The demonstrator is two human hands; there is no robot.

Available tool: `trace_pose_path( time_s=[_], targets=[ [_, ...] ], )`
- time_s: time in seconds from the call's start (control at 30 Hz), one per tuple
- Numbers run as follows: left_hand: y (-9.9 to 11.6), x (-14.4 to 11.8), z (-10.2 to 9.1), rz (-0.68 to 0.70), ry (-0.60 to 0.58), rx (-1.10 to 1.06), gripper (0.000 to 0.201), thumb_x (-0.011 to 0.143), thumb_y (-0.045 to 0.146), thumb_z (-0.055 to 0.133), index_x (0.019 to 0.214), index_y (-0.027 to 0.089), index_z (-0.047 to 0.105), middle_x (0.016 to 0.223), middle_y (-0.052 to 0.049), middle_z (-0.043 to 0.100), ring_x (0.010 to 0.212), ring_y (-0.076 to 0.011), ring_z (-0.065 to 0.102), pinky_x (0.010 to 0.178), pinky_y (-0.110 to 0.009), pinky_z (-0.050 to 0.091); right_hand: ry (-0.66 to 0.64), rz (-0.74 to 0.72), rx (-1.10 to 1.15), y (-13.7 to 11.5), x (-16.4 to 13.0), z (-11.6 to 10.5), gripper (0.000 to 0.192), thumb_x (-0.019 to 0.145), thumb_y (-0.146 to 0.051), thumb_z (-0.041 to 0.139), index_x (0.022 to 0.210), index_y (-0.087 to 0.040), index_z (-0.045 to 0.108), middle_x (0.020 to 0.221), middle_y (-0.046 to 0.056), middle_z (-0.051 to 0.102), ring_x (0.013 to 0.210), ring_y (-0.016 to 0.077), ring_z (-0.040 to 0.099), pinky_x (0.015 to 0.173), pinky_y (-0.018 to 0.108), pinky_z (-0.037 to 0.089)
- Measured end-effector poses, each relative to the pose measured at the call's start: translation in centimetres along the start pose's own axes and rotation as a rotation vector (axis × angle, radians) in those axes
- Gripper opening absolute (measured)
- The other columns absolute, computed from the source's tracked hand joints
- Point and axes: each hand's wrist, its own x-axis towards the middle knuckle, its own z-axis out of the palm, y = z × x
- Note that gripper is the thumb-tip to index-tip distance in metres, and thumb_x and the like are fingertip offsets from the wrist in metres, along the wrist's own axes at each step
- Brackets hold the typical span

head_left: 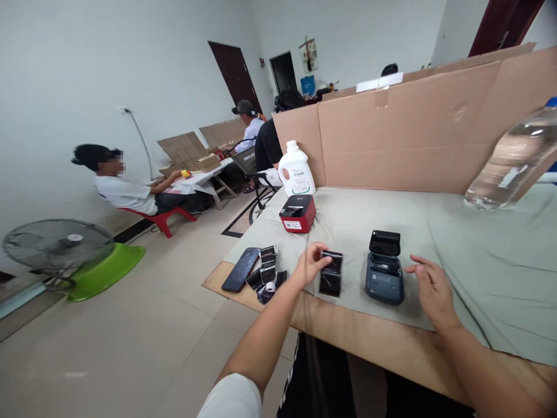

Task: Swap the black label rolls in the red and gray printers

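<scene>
Head view: person is sitting at cloth-covered table [456, 232].
Left hand [310, 264]: is pinching black cartridge [331, 274] upright on the cloth.
Right hand [430, 290]: is hovering, fingers spread, holding nothing, beside open blue-grey printer [384, 273].
Handling: cartridge is wanting a steady, level hold.
</scene>
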Motion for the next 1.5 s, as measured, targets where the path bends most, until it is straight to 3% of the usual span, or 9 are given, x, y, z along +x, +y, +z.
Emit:
trace_pose_path(
  time_s=[0.1, 0.23, 0.4, 0.57, 0.77, 0.9, 1.0, 1.27, 1.5],
  targets=[
    [-1.4, -0.1, -5.7, -0.057, 0.132, 0.512, 0.023, 0.076, 0.025, 0.065, 0.098, 0.019, 0.060, 0.082, -0.001, 0.059, 0.078, -0.0168, 0.056, 0.080, -0.032, 0.046, 0.060, 0.019, -0.074, 2.8, -0.4, 0.5, 0.046, 0.090, -0.053, 0.038, 0.073, -0.020, 0.066, 0.097, 0.012, 0.068, 0.098, 0.0264, 0.060, 0.093, 0.051, 0.043],
    [-1.5, -0.7, -10.6, -0.101, 0.099, 0.912, 0.024, 0.077, 0.022, 0.064, 0.101, 0.020, 0.064, 0.099, -0.005, 0.065, 0.100, -0.0227, 0.056, 0.095, -0.036, 0.043, 0.031, 0.018, -0.117, 4.1, -0.5, 1.0, 0.043, 0.088, -0.050, 0.040, 0.074, -0.020, 0.067, 0.097, 0.012, 0.068, 0.097, 0.0262, 0.060, 0.093, 0.049, 0.042],
    [-1.6, -2.8, -14.5, -0.255, 0.228, 1.140, 0.028, 0.086, 0.017, 0.048, 0.111, 0.016, 0.061, 0.116, -0.010, 0.064, 0.110, -0.0236, 0.055, 0.099, -0.035, 0.040, 0.003, 0.072, -0.101, 4.3, -0.4, 1.0, 0.039, 0.086, -0.047, 0.042, 0.072, -0.020, 0.066, 0.090, 0.012, 0.069, 0.092, 0.0263, 0.061, 0.087, 0.045, 0.045],
    [-2.0, -6.6, -15.3, -0.509, 0.125, 1.312, 0.037, 0.079, 0.014, 0.055, 0.116, 0.016, 0.061, 0.118, -0.014, 0.064, 0.113, -0.0316, 0.054, 0.094, -0.041, 0.041, -0.026, 0.079, -0.088, 4.5, -0.4, 1.1, 0.038, 0.084, -0.048, 0.043, 0.071, -0.021, 0.066, 0.087, 0.012, 0.069, 0.089, 0.0263, 0.062, 0.084, 0.044, 0.046],
    [1.1, -10.0, -13.2, -0.550, 0.015, 1.383, 0.039, 0.078, 0.011, 0.052, 0.115, 0.017, 0.062, 0.117, -0.015, 0.063, 0.113, -0.0317, 0.057, 0.092, -0.042, 0.044, -0.016, 0.097, -0.083, 4.6, -0.4, 1.3, 0.039, 0.082, -0.051, 0.045, 0.070, -0.021, 0.067, 0.086, 0.013, 0.070, 0.088, 0.0264, 0.061, 0.083, 0.043, 0.045],
    [5.1, -10.6, -10.4, -0.468, -0.443, 0.898, 0.049, 0.068, 0.005, 0.060, 0.113, 0.023, 0.064, 0.118, -0.005, 0.066, 0.110, -0.0238, 0.060, 0.095, -0.032, 0.045, 0.017, 0.113, -0.055, 4.3, -0.5, 1.6, 0.039, 0.083, -0.051, 0.045, 0.071, -0.020, 0.067, 0.084, 0.011, 0.070, 0.086, 0.0253, 0.061, 0.082, 0.042, 0.045],
    [7.1, -9.4, -5.7, -0.308, -0.678, 0.488, 0.045, 0.066, 0.009, 0.068, 0.109, 0.023, 0.065, 0.114, -0.003, 0.067, 0.105, -0.0206, 0.062, 0.092, -0.030, 0.047, 0.028, 0.128, -0.059, 4.2, -0.7, 1.8, 0.039, 0.084, -0.050, 0.044, 0.073, -0.020, 0.067, 0.087, 0.010, 0.069, 0.089, 0.0248, 0.060, 0.083, 0.041, 0.045],
    [4.4, 0.0, 9.3, 0.226, -0.429, 0.289, 0.027, 0.074, 0.011, 0.068, 0.099, 0.018, 0.061, 0.109, -0.006, 0.068, 0.104, -0.0200, 0.062, 0.097, -0.033, 0.045, 0.026, 0.095, -0.075, 4.2, -1.0, 1.8, 0.037, 0.087, -0.048, 0.044, 0.073, -0.020, 0.066, 0.088, 0.009, 0.069, 0.090, 0.0238, 0.059, 0.085, 0.040, 0.044],
    [2.3, 4.4, 12.4, 0.238, -0.393, 0.666, 0.030, 0.077, 0.012, 0.066, 0.105, 0.022, 0.062, 0.101, -0.002, 0.070, 0.096, -0.0209, 0.064, 0.095, -0.039, 0.046, 0.035, 0.076, -0.065, 4.2, -1.1, 2.1, 0.035, 0.088, -0.046, 0.043, 0.075, -0.021, 0.065, 0.087, 0.009, 0.068, 0.089, 0.0238, 0.057, 0.083, 0.039, 0.044]
  ],
)
